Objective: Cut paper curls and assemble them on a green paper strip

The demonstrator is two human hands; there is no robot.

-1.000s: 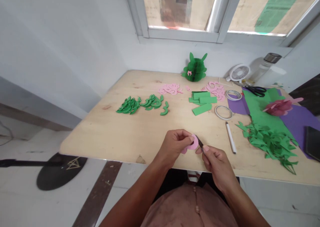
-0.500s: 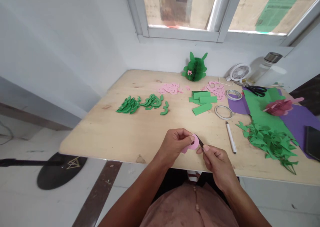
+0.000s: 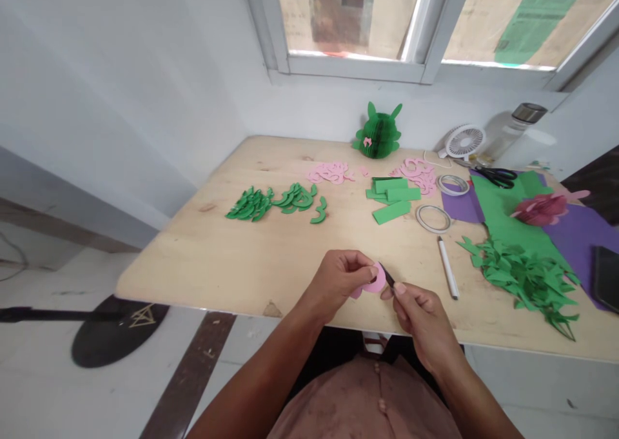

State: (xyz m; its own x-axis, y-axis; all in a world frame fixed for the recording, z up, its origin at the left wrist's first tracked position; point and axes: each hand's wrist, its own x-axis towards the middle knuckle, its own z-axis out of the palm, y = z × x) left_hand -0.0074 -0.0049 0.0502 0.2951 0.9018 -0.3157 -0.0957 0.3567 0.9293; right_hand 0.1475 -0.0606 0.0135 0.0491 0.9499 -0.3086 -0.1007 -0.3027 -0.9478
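Observation:
Near the table's front edge, my left hand (image 3: 341, 278) pinches a curved pink paper piece (image 3: 375, 282) between thumb and fingers. My right hand (image 3: 416, 303) is closed on a dark, narrow tool (image 3: 387, 275), whose tip lies at the upper right edge of the pink paper. Most of the tool is hidden in the fingers, so its kind cannot be made out. Curved green paper pieces (image 3: 251, 204) lie in piles farther back on the left. Pink cutouts (image 3: 331, 172) and green paper strips (image 3: 391, 211) lie beyond my hands.
A green paper figure (image 3: 380, 135) stands at the back of the table (image 3: 193, 258). To the right are tape rolls (image 3: 434, 207), a white pen (image 3: 447, 268), black scissors (image 3: 498, 177), green scraps (image 3: 527, 278), a fan (image 3: 465, 142), a bottle (image 3: 512, 129) and a phone (image 3: 606, 278).

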